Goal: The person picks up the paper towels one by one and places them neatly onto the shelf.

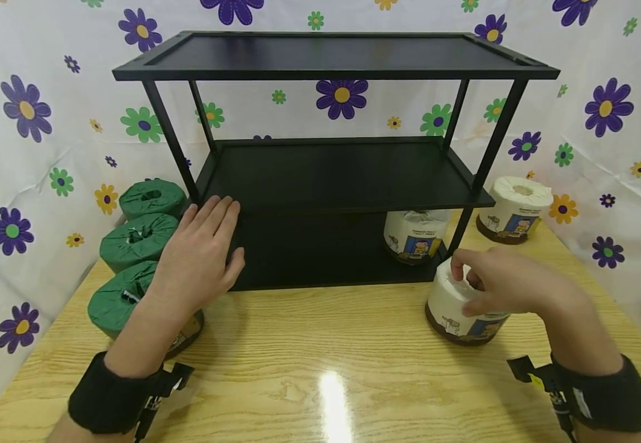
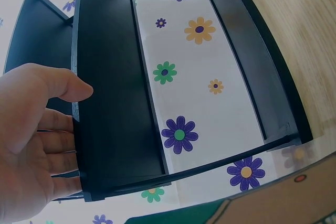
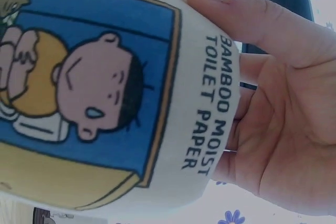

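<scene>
My left hand [image 1: 199, 252] rests with straight fingers on the left front corner of the black rack's middle shelf [image 1: 326, 175]. In the left wrist view its thumb [image 2: 76, 88] sticks out by the shelf's front edge. On the right, my right hand [image 1: 511, 280] grips the top rim of a white toilet roll [image 1: 448, 307], fingers curled at the core and thumb on the outer side. That roll stands on the table before the rack's right front corner. The right wrist view shows its printed wrapper [image 3: 202, 103] close up.
Another white toilet roll [image 1: 417, 237] stands on the bottom shelf at the right. One more white roll [image 1: 514, 209] is on the table behind, right of the rack. Green-topped rolls [image 1: 138, 240] line the left side. A flowered cloth [image 1: 575, 154] hangs behind the wooden table [image 1: 276, 369].
</scene>
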